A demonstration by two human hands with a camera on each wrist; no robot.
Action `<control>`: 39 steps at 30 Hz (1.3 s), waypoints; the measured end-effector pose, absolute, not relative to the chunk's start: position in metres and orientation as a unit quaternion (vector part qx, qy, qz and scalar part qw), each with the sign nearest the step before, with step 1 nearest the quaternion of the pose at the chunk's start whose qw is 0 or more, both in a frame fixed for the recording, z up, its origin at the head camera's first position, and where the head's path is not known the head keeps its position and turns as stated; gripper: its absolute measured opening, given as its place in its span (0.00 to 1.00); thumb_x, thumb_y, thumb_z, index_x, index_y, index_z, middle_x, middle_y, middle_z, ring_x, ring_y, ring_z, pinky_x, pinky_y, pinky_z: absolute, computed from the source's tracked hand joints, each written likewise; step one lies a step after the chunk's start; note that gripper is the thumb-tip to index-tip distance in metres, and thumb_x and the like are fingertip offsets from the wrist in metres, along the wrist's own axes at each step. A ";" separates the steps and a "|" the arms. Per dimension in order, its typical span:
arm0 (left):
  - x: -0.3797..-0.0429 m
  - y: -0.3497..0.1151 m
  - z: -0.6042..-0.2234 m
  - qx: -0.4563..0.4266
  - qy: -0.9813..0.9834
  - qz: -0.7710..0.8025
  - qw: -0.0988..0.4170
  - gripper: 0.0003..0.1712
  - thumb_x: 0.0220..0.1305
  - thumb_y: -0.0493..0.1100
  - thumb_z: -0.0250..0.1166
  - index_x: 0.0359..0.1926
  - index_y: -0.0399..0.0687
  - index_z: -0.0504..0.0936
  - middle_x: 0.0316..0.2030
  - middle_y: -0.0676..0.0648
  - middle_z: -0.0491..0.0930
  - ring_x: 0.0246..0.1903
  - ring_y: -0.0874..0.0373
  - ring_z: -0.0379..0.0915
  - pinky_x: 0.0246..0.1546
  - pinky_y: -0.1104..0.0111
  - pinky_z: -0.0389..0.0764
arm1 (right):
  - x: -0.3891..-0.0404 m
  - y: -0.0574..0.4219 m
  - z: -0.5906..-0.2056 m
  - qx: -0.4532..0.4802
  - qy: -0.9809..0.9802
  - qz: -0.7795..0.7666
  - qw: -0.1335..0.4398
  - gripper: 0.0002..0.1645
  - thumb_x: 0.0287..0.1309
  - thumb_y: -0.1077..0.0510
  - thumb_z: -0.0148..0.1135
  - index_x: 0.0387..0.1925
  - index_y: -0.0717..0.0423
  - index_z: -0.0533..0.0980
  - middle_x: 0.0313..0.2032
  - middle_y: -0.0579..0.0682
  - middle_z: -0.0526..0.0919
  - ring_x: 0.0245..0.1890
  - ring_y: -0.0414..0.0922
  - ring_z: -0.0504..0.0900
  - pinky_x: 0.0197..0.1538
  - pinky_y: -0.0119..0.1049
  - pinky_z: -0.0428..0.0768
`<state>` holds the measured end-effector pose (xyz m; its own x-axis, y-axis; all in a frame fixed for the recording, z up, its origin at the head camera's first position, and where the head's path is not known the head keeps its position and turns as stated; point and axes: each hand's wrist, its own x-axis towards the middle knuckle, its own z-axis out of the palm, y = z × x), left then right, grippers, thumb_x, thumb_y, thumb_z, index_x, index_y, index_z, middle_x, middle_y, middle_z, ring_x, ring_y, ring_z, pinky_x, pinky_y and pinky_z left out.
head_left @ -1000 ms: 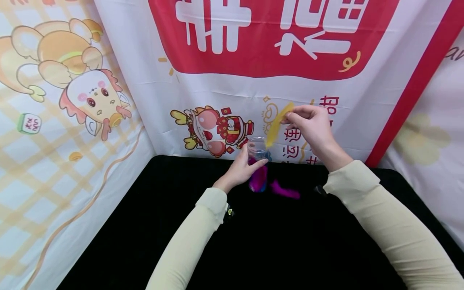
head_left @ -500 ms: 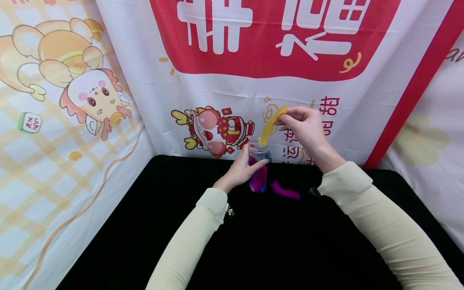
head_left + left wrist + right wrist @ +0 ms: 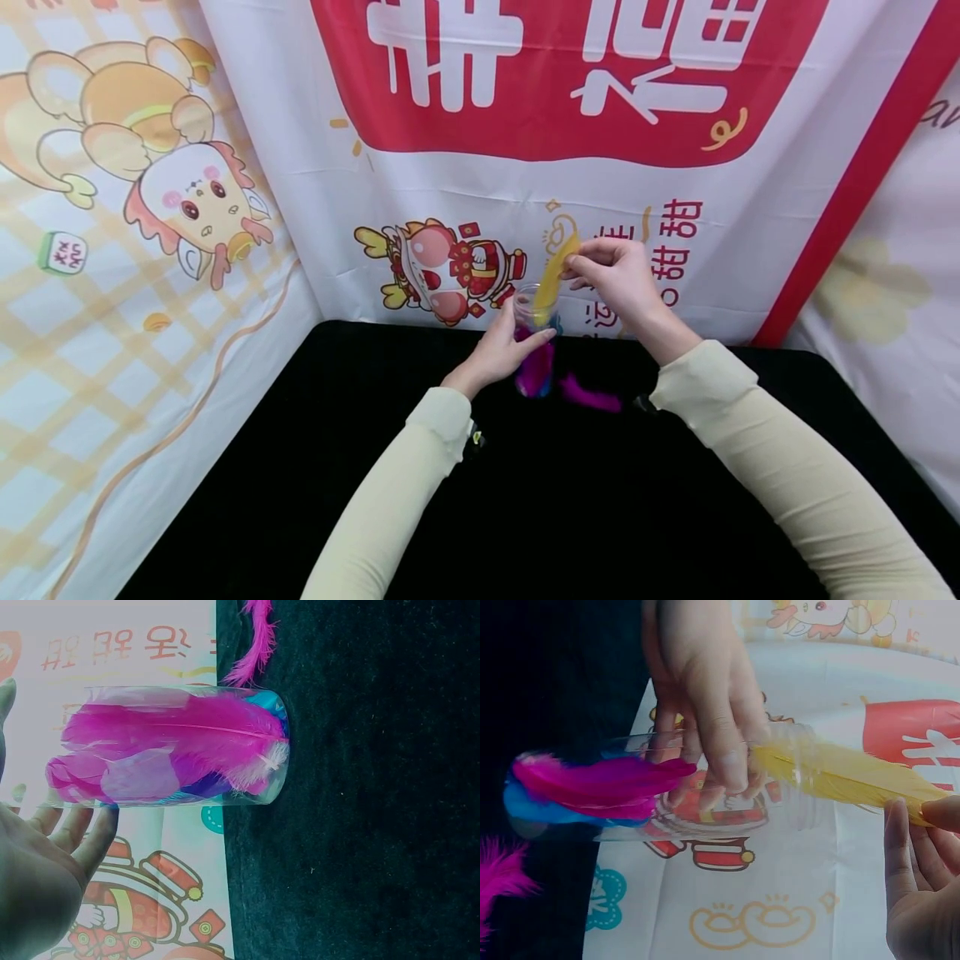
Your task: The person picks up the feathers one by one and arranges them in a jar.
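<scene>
My left hand [image 3: 501, 350] grips a clear jar [image 3: 527, 307], its thumb across the front and fingers round the side. Pink feathers [image 3: 180, 731], with some blue and white ones, lie inside the jar in the left wrist view. My right hand [image 3: 618, 275] pinches a yellow feather [image 3: 840, 772] near its upper end between thumb and fingertips. The feather's lower end is inside the jar's mouth, past the threaded neck, as the right wrist view shows. Beside the jar, a loose magenta feather [image 3: 591, 394] lies on the black table.
The black tabletop [image 3: 540, 500] stretches toward me. A printed white cloth [image 3: 450, 192] hangs right behind the jar at the table's back edge. Another patterned cloth [image 3: 112, 350] hangs along the left side.
My right hand has moved left and down, bringing the yellow feather from beside the jar over its mouth and its lower end inside. The left hand and jar have stayed still.
</scene>
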<state>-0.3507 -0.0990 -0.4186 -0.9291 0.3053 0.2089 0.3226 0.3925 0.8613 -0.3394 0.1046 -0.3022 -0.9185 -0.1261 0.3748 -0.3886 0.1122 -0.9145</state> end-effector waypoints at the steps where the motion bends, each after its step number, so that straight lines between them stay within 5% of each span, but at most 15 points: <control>1: -0.350 -0.099 -0.418 -0.188 -0.835 -0.517 0.010 0.46 0.68 0.65 0.65 0.75 0.52 0.54 0.62 0.47 0.70 0.64 0.55 0.69 0.69 0.56 0.68 | -0.340 0.104 -0.303 0.177 -0.741 0.639 0.104 0.10 0.67 0.64 0.66 0.44 0.69 0.84 0.33 0.54 0.90 0.32 0.46 0.89 0.38 0.41 0.87; 14: -0.352 -0.099 -0.418 -0.194 -0.834 -0.517 0.010 0.45 0.70 0.62 0.65 0.75 0.48 0.54 0.59 0.49 0.72 0.60 0.55 0.71 0.66 0.54 0.70 | -0.343 0.098 -0.313 0.192 -0.817 0.534 0.104 0.11 0.66 0.60 0.68 0.43 0.66 0.86 0.36 0.59 0.89 0.24 0.40 0.81 0.26 0.30 0.77; 23: -0.352 -0.099 -0.419 -0.207 -0.824 -0.527 0.010 0.41 0.72 0.56 0.65 0.74 0.49 0.55 0.57 0.48 0.74 0.58 0.55 0.73 0.64 0.55 0.72 | -0.344 0.094 -0.322 0.201 -0.858 0.465 0.086 0.08 0.66 0.59 0.68 0.40 0.61 0.87 0.32 0.55 0.88 0.24 0.50 0.81 0.26 0.34 0.77; 33: -0.353 -0.098 -0.421 -0.211 -0.825 -0.524 0.012 0.40 0.72 0.57 0.65 0.73 0.49 0.55 0.56 0.49 0.76 0.57 0.57 0.75 0.62 0.56 0.75 | -0.344 0.092 -0.326 0.198 -0.858 0.467 0.077 0.10 0.66 0.58 0.68 0.43 0.60 0.87 0.40 0.58 0.89 0.25 0.49 0.82 0.26 0.34 0.79; 39: -0.352 -0.099 -0.420 -0.198 -0.832 -0.519 0.004 0.46 0.71 0.61 0.64 0.76 0.49 0.52 0.65 0.43 0.70 0.66 0.49 0.69 0.68 0.52 0.69 | -0.345 0.093 -0.326 0.206 -0.854 0.471 0.079 0.13 0.66 0.57 0.69 0.47 0.61 0.86 0.47 0.57 0.88 0.31 0.55 0.86 0.29 0.35 0.82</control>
<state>-0.3523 -0.0992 -0.4198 -0.9219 0.3245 0.2117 0.3328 0.3831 0.8617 -0.3453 0.0931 -0.3263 -0.9029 -0.2764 0.3293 -0.4260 0.4718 -0.7720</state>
